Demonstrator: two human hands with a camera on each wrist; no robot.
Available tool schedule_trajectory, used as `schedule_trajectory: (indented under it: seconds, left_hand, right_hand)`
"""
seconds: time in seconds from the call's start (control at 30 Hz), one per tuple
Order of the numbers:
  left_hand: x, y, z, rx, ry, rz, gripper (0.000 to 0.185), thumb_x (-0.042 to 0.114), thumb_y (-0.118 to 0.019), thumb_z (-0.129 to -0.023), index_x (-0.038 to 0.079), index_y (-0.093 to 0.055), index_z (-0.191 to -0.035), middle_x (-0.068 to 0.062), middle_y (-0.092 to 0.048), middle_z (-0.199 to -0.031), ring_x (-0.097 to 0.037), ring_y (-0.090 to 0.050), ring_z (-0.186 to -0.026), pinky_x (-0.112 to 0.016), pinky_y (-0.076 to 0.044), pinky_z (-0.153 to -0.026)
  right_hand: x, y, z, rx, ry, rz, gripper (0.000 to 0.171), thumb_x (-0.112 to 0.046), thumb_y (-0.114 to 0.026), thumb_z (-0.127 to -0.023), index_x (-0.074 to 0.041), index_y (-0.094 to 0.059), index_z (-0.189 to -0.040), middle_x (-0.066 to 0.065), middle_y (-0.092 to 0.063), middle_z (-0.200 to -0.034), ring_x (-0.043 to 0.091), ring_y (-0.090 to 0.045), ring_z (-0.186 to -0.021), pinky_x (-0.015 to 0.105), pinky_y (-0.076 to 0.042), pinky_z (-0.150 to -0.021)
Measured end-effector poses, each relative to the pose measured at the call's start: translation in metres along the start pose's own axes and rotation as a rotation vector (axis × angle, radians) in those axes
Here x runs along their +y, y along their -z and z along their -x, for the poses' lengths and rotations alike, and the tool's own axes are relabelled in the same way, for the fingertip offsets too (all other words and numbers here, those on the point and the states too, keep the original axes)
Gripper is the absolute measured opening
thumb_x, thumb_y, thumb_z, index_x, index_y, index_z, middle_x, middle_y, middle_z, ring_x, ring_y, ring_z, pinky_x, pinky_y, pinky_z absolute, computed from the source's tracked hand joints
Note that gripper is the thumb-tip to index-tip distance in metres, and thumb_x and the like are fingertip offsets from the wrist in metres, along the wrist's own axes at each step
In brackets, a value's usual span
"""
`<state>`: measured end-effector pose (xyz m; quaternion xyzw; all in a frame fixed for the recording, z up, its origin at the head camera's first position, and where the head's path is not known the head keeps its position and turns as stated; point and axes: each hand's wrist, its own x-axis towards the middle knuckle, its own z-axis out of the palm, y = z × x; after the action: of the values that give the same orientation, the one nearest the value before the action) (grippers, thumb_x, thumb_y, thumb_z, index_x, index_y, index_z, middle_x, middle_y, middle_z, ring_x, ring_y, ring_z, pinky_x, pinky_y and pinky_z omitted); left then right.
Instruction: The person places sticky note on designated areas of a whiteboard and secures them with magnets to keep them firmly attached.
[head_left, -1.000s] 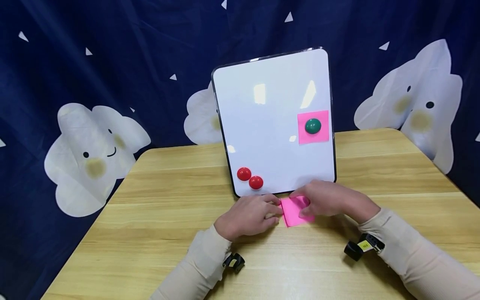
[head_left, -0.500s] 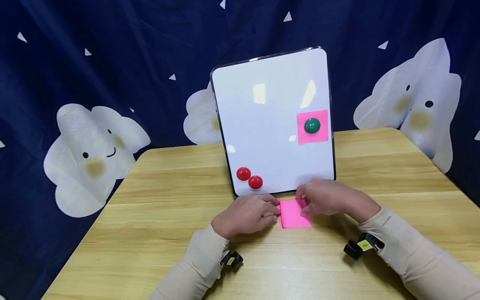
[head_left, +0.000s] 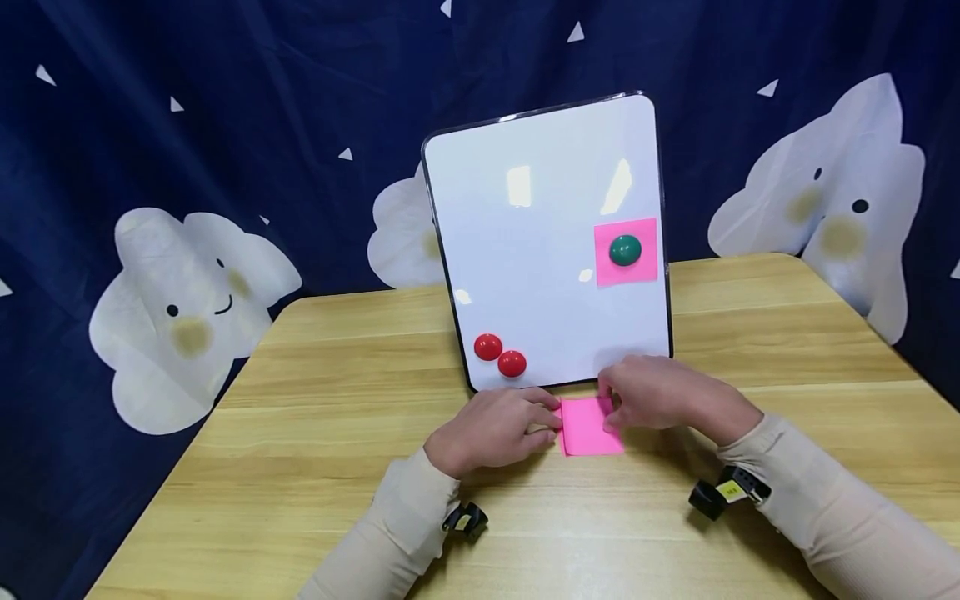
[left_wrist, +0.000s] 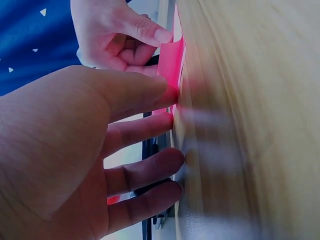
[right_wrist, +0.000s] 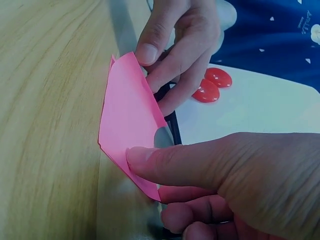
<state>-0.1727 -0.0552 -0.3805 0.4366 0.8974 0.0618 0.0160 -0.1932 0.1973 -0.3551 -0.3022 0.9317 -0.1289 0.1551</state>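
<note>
A pink sticky-note pad (head_left: 588,433) lies on the wooden table (head_left: 337,467) in front of the upright whiteboard (head_left: 540,225). My left hand (head_left: 551,421) presses its thumb on the pad's left edge (left_wrist: 170,92), with its fingers straight on the table. My right hand (head_left: 611,412) pinches the right edge of the top pink sheet (right_wrist: 130,115), thumb on top and fingers beneath, and the sheet curls up slightly. Two red magnets (head_left: 500,356) sit low on the board's left. A green magnet (head_left: 625,250) pins another pink note (head_left: 643,271) at the board's right.
A dark blue curtain (head_left: 225,100) with white cloud figures hangs behind the table. The whiteboard stands just beyond both hands. Bare wood stretches to the left, right and front of the pad.
My right hand has slid a little to the right along the pad, so more of the pink sheet shows and it lies squarer. The left hand has barely moved.
</note>
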Motion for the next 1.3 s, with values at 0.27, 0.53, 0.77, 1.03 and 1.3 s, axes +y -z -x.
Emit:
schedule_trajectory:
  seconds: [0.27,0.53,0.77,1.03,1.3]
  left_hand:
    - [-0.0005,-0.0009,-0.0007,0.010,-0.007,-0.011,0.024,0.028,-0.061,-0.099,0.027,-0.077,-0.117,0.007,-0.065,-0.128,-0.005,-0.058,-0.119,-0.025,-0.053,-0.081]
    - [-0.0011,-0.0003,0.0013,0.019,-0.006,-0.010,0.024,0.027,-0.061,-0.098,0.026,-0.077,-0.116,0.007,-0.065,-0.128,-0.005,-0.058,-0.118,-0.025,-0.053,-0.081]
    - [0.0000,-0.0004,0.0001,0.011,0.000,-0.002,0.024,0.028,-0.061,-0.099,0.027,-0.077,-0.116,0.007,-0.065,-0.128,-0.006,-0.057,-0.120,-0.026,-0.052,-0.082]
    - [0.0013,-0.0012,-0.0003,0.016,0.004,0.006,0.023,0.027,-0.061,-0.098,0.028,-0.078,-0.113,0.008,-0.065,-0.127,-0.005,-0.058,-0.118,-0.026,-0.053,-0.079]
    - [0.0006,-0.0013,-0.0002,0.022,-0.001,0.010,0.022,0.027,-0.061,-0.098,0.027,-0.078,-0.112,0.008,-0.065,-0.127,-0.004,-0.058,-0.117,-0.025,-0.053,-0.078]
  right_hand:
    - [0.0008,0.0007,0.0000,0.019,0.037,0.011,0.016,-0.024,-0.083,-0.083,-0.019,-0.068,-0.085,-0.011,-0.057,-0.073,0.009,-0.051,-0.067,0.029,-0.046,-0.062]
    - [0.0011,0.0026,-0.0017,0.031,0.056,-0.002,0.009,-0.023,-0.082,-0.084,-0.019,-0.074,-0.086,-0.012,-0.062,-0.076,0.007,-0.055,-0.070,0.030,-0.049,-0.066]
    - [0.0020,0.0039,0.0002,0.056,0.083,-0.013,0.004,-0.020,-0.080,-0.085,-0.018,-0.077,-0.085,-0.012,-0.065,-0.077,0.005,-0.058,-0.071,0.031,-0.051,-0.068]
    - [0.0075,0.0000,0.0019,0.132,0.140,-0.014,0.012,-0.018,-0.079,-0.086,-0.021,-0.069,-0.080,-0.014,-0.056,-0.072,0.005,-0.051,-0.068,0.027,-0.046,-0.064]
    - [0.0068,0.0004,0.0003,0.155,0.143,-0.026,0.017,-0.015,-0.078,-0.085,-0.021,-0.066,-0.075,-0.012,-0.054,-0.069,0.007,-0.050,-0.067,0.028,-0.044,-0.062]
